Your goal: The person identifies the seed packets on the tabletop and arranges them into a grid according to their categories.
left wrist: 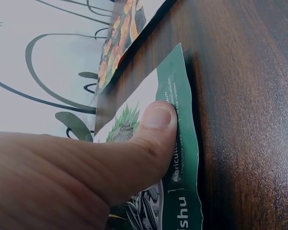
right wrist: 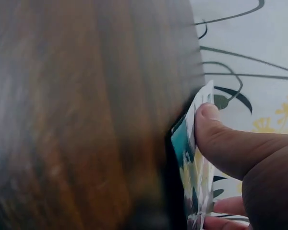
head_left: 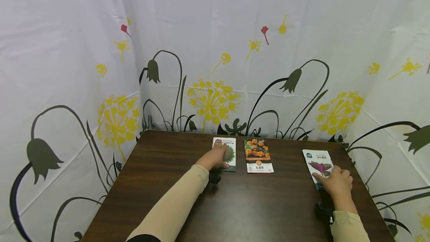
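On the brown table [head_left: 235, 204], three seed packets lie in a row toward the far edge. The left hand [head_left: 215, 157] rests on the green packet [head_left: 231, 155], at about 11 o'clock from the table's middle. The left wrist view shows the thumb [left wrist: 153, 129] lying flat on the packet's face near its green border; how the other fingers lie I cannot tell. Just beside it, at 12 o'clock, the orange packet [head_left: 258, 155] lies flat and untouched, a narrow strip of wood between the two.

Well apart, at 2 o'clock near the right edge, the right hand [head_left: 337, 184] holds the purple packet [head_left: 318, 163] by its near end. The right wrist view shows the thumb [right wrist: 216, 134] pinching the packet's edge against fingers beneath, so that this edge stands up off the wood.

These packets look light, thin and limp: paper or foil sleeves that bend easily, as the wavy cut edge of the green one suggests. Lying flat on smooth wood, they probably offer little to take hold of from above, and a pressing finger would likely slide them. The best grip seems to be at a short edge or corner, lifted enough for a thumb-and-finger pinch. A hard squeeze could crease the sleeve.

A curtain [head_left: 215, 47] printed with flowers hangs behind and beside the table.
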`<state>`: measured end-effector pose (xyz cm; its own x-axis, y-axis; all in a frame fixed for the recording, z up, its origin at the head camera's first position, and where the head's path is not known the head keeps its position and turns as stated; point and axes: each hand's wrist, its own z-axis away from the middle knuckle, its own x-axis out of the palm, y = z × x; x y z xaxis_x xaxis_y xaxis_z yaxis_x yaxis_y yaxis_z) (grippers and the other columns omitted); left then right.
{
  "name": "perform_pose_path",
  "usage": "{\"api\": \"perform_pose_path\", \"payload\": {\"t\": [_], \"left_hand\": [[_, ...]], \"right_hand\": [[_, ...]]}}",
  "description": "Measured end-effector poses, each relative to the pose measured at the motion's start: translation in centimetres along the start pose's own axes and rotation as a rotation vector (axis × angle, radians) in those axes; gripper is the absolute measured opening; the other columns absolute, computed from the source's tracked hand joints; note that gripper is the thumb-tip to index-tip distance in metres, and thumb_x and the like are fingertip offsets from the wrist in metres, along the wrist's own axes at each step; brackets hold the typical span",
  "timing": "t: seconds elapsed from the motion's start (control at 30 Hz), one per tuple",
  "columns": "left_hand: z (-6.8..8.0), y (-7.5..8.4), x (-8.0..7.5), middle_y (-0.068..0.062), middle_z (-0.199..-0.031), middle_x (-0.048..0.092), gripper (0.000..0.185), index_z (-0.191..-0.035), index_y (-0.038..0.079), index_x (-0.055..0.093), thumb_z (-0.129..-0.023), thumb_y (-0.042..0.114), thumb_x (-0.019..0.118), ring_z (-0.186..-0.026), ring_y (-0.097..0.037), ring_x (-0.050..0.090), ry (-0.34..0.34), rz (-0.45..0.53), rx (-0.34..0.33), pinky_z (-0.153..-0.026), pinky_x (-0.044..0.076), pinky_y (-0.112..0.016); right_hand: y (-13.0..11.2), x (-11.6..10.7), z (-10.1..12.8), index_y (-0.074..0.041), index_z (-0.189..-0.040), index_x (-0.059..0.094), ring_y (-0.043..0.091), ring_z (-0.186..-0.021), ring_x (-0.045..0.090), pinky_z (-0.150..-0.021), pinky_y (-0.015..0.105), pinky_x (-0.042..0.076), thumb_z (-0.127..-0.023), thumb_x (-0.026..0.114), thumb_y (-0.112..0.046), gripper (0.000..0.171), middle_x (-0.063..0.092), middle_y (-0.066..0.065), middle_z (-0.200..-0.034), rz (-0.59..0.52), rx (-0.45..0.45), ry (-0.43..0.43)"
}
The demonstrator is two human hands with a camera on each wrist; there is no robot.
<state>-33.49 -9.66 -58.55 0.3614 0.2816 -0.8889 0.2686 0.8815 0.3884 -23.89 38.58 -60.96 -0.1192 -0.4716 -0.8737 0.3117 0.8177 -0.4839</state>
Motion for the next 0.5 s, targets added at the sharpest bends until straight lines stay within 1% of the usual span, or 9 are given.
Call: {"api": "perform_pose_path", "payload": {"t": [0.1, 0.3, 0.37, 0.5], "left_hand": [[0.01, 0.02, 0.07, -0.032, -0.179, 0.013, 0.108, -0.171, -0.002, 0.027, -0.091, 0.033, 0.091, -0.169, -0.048, 0.014, -0.007, 0.006, -0.002, -0.135, 0.028, -0.055], [-0.15, -0.06, -0.02, -0.032, -0.18, 0.013, 0.107, -0.171, -0.002, 0.027, -0.093, 0.033, 0.089, -0.169, -0.048, 0.014, -0.005, -0.001, -0.006, -0.135, 0.028, -0.055], [-0.18, -0.07, -0.05, -0.032, -0.18, 0.013, 0.107, -0.171, -0.002, 0.027, -0.092, 0.033, 0.09, -0.169, -0.048, 0.014, -0.001, 0.008, -0.003, -0.135, 0.029, -0.055], [-0.14, -0.11, -0.08, -0.031, -0.18, 0.011, 0.107, -0.172, -0.001, 0.026, -0.093, 0.034, 0.089, -0.169, -0.047, 0.013, -0.01, 0.014, -0.004, -0.135, 0.028, -0.055]], "right_hand": [[0.39, 0.14, 0.02, 0.026, -0.141, 0.038, 0.07, -0.121, 0.033, -0.1, 0.078, 0.034, -0.092, 0.082, -0.051, 0.101, 0.033, 0.054, -0.134, 0.026, 0.001, -0.022], [0.36, -0.18, -0.3, 0.024, -0.14, 0.041, 0.07, -0.118, 0.036, -0.097, 0.077, 0.035, -0.084, 0.088, -0.057, 0.109, 0.035, 0.054, -0.127, 0.037, 0.013, -0.009], [0.3, -0.42, -0.51, 0.024, -0.141, 0.04, 0.07, -0.118, 0.036, -0.098, 0.077, 0.034, -0.081, 0.09, -0.059, 0.113, 0.034, 0.055, -0.125, 0.044, 0.031, -0.015], [0.35, -0.82, -0.86, 0.024, -0.145, 0.035, 0.074, -0.121, 0.031, -0.101, 0.079, 0.031, -0.075, 0.093, -0.063, 0.126, 0.029, 0.059, -0.127, 0.04, 0.08, -0.048]]}}
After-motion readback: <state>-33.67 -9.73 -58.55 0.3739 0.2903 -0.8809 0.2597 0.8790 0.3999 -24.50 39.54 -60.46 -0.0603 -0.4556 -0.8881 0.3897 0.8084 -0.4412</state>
